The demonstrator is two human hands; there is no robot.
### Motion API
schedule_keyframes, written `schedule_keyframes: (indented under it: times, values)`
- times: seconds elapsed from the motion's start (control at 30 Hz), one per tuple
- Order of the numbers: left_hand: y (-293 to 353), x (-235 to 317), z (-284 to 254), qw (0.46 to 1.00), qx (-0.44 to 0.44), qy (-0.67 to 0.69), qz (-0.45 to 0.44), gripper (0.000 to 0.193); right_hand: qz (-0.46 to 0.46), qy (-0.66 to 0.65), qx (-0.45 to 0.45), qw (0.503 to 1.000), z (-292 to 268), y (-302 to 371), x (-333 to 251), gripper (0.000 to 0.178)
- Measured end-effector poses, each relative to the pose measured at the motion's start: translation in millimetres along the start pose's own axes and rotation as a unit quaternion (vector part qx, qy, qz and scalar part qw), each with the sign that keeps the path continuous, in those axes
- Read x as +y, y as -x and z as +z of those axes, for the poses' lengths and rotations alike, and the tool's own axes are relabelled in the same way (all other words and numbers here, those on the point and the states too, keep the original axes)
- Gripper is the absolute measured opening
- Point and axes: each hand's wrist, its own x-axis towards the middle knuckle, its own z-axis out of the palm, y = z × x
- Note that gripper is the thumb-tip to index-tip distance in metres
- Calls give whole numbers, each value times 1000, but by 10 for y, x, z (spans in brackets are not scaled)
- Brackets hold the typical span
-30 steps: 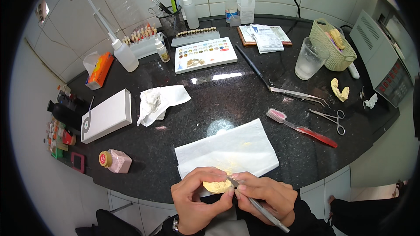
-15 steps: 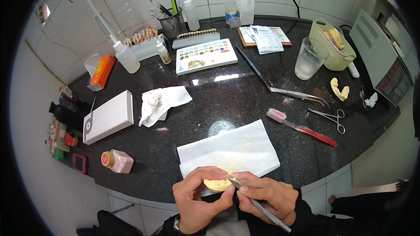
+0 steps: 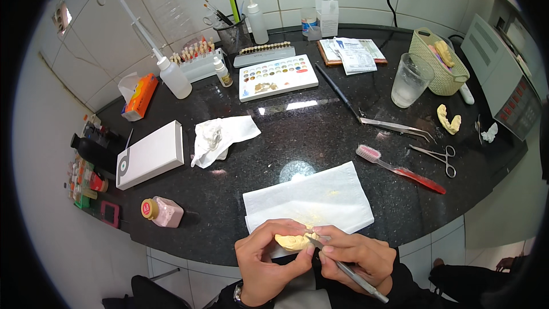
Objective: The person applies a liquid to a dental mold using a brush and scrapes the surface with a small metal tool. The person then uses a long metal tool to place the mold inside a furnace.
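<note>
A pale yellow plaster dental cast (image 3: 290, 242) sits in my left hand (image 3: 264, 263), whose fingers and thumb wrap around it at the near edge of the counter. My right hand (image 3: 360, 257) grips a slim metal carving knife (image 3: 359, 282) like a pen. The knife's dark blade tip touches the right part of the cast, and the handle slants down to the right. Fingers of both hands hide part of the cast. Under and beyond the hands lies a white paper towel (image 3: 306, 194) sprinkled with yellow dust.
A red toothbrush (image 3: 409, 176), locking forceps (image 3: 437, 157), tweezers (image 3: 397, 126) and another yellow cast (image 3: 449, 120) lie at right. A glass (image 3: 410, 80) stands beside a basket (image 3: 440, 83). At left are a white box (image 3: 150, 157), a pink-filled jar (image 3: 166, 213) and crumpled tissue (image 3: 220, 137); a paint palette (image 3: 278, 80) sits farther back.
The whole view has shifted slightly, so everything appears a little farther right and lower. My hands keep the same hold, with the knife tip still at the cast.
</note>
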Motion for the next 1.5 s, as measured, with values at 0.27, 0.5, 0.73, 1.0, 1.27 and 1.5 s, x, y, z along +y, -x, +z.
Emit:
schedule_keyframes:
  times: [0.27, 0.5, 0.73, 1.0, 1.27, 1.5]
  values:
    - [13, -44, -30, 1000, -9, 2, 17, 25, -8, -28, 19, 999, 21, 25, 64, 26]
    - [7, -34, -40, 1000, -13, 14, 2, 25, -26, 23, 29, 999, 62, 26, -8, 25]
    - [10, -49, -47, 1000, -8, 20, 12, 24, -8, 18, 28, 999, 82, 24, -14, 24]
    - [5, -15, -18, 1000, -8, 29, -1, 23, -27, 31, 36, 999, 72, 37, -14, 23]
    - [5, 28, -3, 999, 3, 36, -6, 22, -42, 6, 50, 998, 85, 64, 25, 25]
    - [8, -29, -41, 999, -11, 28, 38, 25, -20, -3, 38, 999, 70, 12, -10, 23]
